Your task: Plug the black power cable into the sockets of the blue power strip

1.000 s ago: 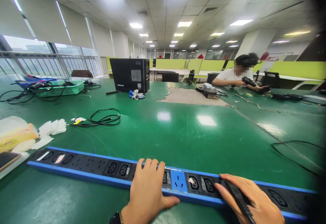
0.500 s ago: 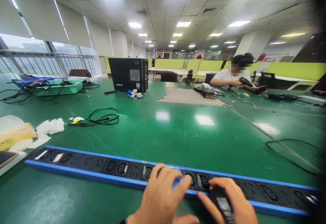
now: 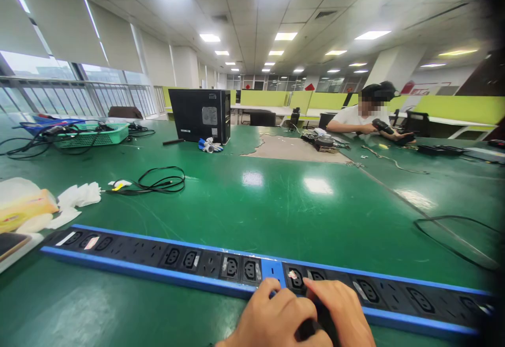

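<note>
A long blue power strip (image 3: 150,268) with black sockets lies across the table in front of me. My left hand (image 3: 276,313) is closed at its near edge, just below the blue middle section, with fingers curled over part of a black handheld object (image 3: 306,329). Pressed close beside it, my right hand (image 3: 341,310) wraps round the same object, with its fingertips over the sockets right of the middle. Most of the object is hidden by the fingers, so its kind does not show. A small torn sticker (image 3: 292,274) is on the nearest socket.
A coiled black cable (image 3: 161,181) lies beyond the strip, with crumpled tissues (image 3: 79,195) to the left. Farther off are a green basket (image 3: 92,135) of cables, a black computer case (image 3: 200,115) and gloves (image 3: 210,145). Another person (image 3: 361,118) sits across the table.
My left hand has moved down and right off the sockets, its spread fingers now curled. My right hand has shifted left against it, and the black object's grey label is now hidden.
</note>
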Demonstrator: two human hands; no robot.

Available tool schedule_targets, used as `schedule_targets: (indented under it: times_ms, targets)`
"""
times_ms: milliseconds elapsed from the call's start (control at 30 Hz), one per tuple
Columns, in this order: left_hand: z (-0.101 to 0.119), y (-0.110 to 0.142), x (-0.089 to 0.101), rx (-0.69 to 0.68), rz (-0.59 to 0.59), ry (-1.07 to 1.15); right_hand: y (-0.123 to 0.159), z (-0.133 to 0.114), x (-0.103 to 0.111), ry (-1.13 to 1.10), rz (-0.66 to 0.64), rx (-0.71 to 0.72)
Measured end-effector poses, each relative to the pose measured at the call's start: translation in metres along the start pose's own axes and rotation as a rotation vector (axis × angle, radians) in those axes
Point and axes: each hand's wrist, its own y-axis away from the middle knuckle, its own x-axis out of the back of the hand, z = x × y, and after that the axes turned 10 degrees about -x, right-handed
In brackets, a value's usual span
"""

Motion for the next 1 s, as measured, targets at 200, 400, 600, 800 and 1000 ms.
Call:
schedule_targets:
  times_ms: [200, 400, 600, 800, 1000]
  targets:
    - [-0.027, 0.005, 0.052, 0.131, 0.317, -0.13, -0.008, 0.013, 0.008, 0.17, 0.068, 0.042]
    - [-0.077, 0.041, 0.098, 0.562, 0.477, -0.27, -0.007, 0.021, 0.011, 0.201, 0.059, 0.022]
    - [-0.078, 0.096, 0.1, 0.595, 0.22, -0.092, -0.01, 0.021, 0.012, 0.164, 0.045, 0.016]
    - [-0.078, 0.09, 0.104, 0.447, 0.135, -0.085, -0.011, 0.018, 0.014, 0.14, 0.021, -0.006]
    - [-0.083, 0.089, 0.111, 0.34, 0.043, -0.041, -0.011, 0.016, 0.017, 0.111, -0.007, 0.005]
